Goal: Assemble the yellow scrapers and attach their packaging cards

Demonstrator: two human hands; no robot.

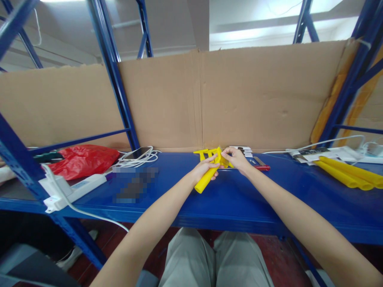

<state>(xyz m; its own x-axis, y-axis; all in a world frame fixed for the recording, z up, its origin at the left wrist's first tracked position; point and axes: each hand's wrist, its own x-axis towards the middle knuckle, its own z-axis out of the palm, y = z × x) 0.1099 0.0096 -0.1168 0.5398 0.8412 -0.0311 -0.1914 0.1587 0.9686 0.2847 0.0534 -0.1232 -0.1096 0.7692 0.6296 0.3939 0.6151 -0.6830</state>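
Note:
A yellow tube (206,181) is in my left hand (203,168), its round lower end pointing toward me and tilted to the left. My left fingers wrap round its upper part. My right hand (237,158) is at the tube's top end, thumb and fingertips pinched together by a yellow piece there. What exactly the right fingertips grip is too small to make out. Yellow plastic parts (204,153) with several prongs lie just behind my hands. To the right of my right hand is a red-edged flat item (263,168).
Several yellow tubes (353,175) lie at the right beside papers (326,154) and white cables. On the left are a red plastic bag (86,159), a white power strip (86,187) and a coiled white cable (139,158). Cardboard (254,95) stands behind the blue shelf (239,199).

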